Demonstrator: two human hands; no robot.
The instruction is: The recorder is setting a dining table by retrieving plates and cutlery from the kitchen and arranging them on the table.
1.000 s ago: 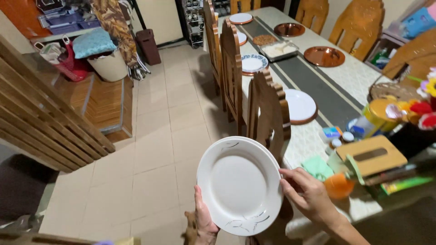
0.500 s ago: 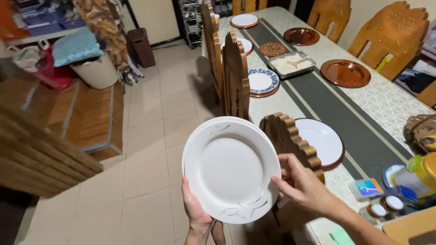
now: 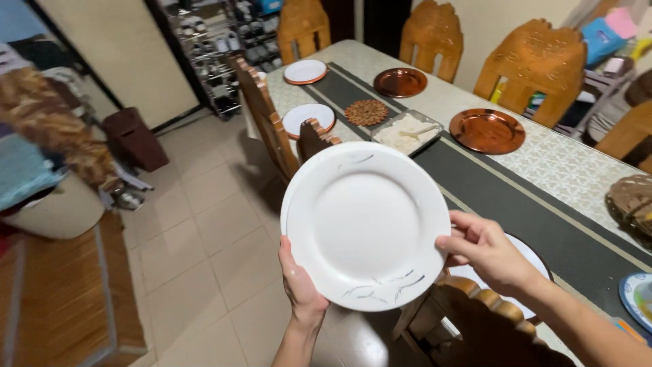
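Note:
I hold a stack of white plates [image 3: 367, 224] with thin dark markings in front of me, above a carved wooden chair [image 3: 489, 319]. My left hand [image 3: 299, 285] supports the stack from below at its lower left edge. My right hand [image 3: 485, 251] grips the right rim with fingers and thumb. At least two plates show at the left rim. A white plate on a copper charger [image 3: 526, 261] lies on the table just behind my right hand, partly hidden.
A long dining table [image 3: 564, 163] with a dark runner carries copper chargers [image 3: 487, 130], white plates [image 3: 309, 117], a woven trivet [image 3: 366, 112] and a tray of white food [image 3: 405, 132]. Wooden chairs [image 3: 265, 129] line both sides. A tiled floor [image 3: 197, 238], a brown bin [image 3: 136, 139] and shelves lie to the left.
My view has moved along the table and swung right. The plate stack has risen and shifted slightly right, both hands keeping their hold on it.

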